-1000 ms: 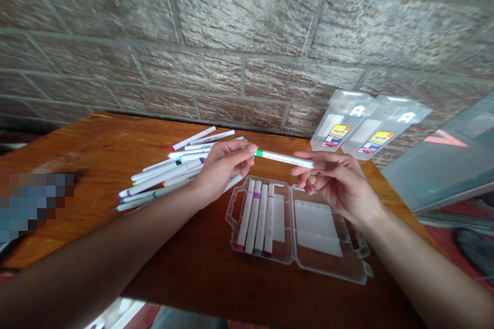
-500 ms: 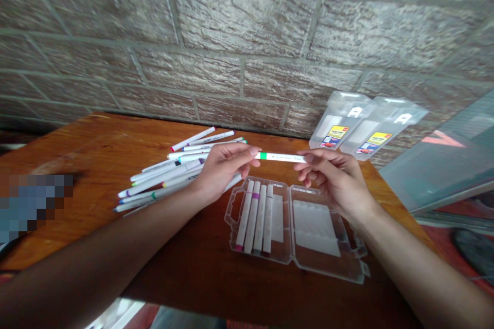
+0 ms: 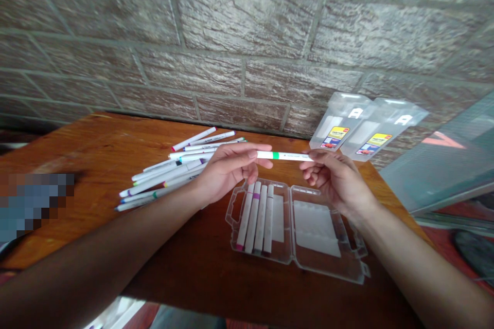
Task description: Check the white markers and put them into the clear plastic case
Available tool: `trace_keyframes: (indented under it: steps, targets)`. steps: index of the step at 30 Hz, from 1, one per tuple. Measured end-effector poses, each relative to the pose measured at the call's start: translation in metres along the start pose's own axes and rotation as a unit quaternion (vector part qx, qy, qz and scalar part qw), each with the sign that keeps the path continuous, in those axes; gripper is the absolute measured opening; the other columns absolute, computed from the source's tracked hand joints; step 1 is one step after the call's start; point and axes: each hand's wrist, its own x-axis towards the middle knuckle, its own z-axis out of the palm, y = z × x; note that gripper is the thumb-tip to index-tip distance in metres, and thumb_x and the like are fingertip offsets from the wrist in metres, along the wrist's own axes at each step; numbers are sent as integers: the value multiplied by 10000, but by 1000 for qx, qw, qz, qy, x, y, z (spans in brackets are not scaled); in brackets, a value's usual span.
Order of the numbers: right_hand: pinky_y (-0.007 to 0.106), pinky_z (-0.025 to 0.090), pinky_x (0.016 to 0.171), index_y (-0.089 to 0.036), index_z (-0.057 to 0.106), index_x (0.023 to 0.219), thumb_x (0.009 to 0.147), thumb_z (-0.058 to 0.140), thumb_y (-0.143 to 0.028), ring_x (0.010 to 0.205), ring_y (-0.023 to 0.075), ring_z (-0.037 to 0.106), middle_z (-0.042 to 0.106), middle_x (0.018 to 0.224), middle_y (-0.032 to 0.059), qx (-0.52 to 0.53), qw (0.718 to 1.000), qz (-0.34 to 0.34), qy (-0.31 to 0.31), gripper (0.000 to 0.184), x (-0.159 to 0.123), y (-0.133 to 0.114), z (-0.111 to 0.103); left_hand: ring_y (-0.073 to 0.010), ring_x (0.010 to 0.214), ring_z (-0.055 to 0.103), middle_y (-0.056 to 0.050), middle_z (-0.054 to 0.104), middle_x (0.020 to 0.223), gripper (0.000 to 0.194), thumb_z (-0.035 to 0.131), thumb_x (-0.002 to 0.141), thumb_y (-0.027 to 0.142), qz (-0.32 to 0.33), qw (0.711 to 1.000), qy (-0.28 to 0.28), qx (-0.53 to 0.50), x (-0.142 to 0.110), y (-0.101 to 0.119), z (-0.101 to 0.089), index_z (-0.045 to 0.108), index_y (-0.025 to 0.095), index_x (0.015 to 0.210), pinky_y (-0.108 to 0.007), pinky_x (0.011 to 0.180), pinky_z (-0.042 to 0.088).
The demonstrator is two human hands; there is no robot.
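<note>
A white marker with a green band is held level between my two hands, above the table. My left hand pinches its left end between thumb and fingers. At the other end, my right hand grips it, fingers curled. Below lies an open clear plastic case, its left half bearing several white markers in a row, with pink, purple and grey marks. To the left, partly behind my left hand and forearm, is a loose pile of white markers with coloured ends.
Two clear plastic cases with yellow and blue labels stand against the brick wall at the back right. The wooden table extends left, where a blurred-out patch covers something. A glass panel is beyond the right edge.
The marker has shifted slightly right relative to my left fingers, so more white shows left of the green band. My right hand has moved its grip onto the marker's right end.
</note>
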Motion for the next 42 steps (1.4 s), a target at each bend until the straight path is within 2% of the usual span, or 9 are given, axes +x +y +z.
trace_keyframes:
  steps: [10, 17, 22, 26, 31, 42]
  targets:
    - [168, 506, 411, -150, 769, 772, 682, 845, -232, 468, 113, 663, 782, 644, 51, 10, 1000, 28, -1, 144, 1, 0, 0, -88, 579, 612, -109, 831, 976, 309, 847, 860, 276, -4, 1000, -13, -1, -1, 2, 4, 832, 228, 1165, -239, 573, 458]
    - [177, 505, 414, -148, 774, 770, 701, 841, -239, 474, 114, 660, 783, 654, 55, 1, 1000, 19, -4, 133, 0, 1, 0, -89, 557, 593, -110, 833, 953, 324, 867, 834, 344, -6, 1000, 8, 18, 0, 1, 5, 835, 207, 1126, -246, 562, 456]
    - [174, 499, 406, -138, 788, 773, 680, 863, -243, 464, 109, 650, 770, 638, 48, -6, 1000, -13, 5, 159, -1, -1, 1, -81, 545, 583, -114, 834, 933, 279, 852, 853, 368, -12, 999, 30, 20, 2, 0, 5, 846, 195, 1072, -236, 555, 448]
    - [180, 494, 406, -150, 791, 774, 701, 843, -242, 471, 111, 645, 764, 638, 43, -19, 999, -37, 13, 129, -2, -1, 2, -82, 566, 587, -112, 832, 931, 257, 813, 891, 370, -5, 996, 59, 66, 3, -4, 3, 847, 189, 1070, -234, 567, 446]
    - [178, 493, 403, -160, 789, 760, 689, 839, -245, 472, 112, 644, 761, 633, 41, -19, 999, -44, 20, 122, -3, -1, 2, -102, 557, 588, -131, 835, 950, 319, 813, 881, 402, 8, 988, 77, 136, 4, -7, 1, 842, 172, 1101, -266, 566, 457]
    - [148, 484, 380, -149, 809, 780, 679, 853, -240, 449, 100, 638, 753, 608, 37, 0, 999, -27, 29, 143, -1, -4, 2, -100, 573, 608, -145, 833, 1075, 324, 811, 890, 375, 9, 993, -3, 120, -1, -4, 2, 834, 223, 1175, -260, 559, 479]
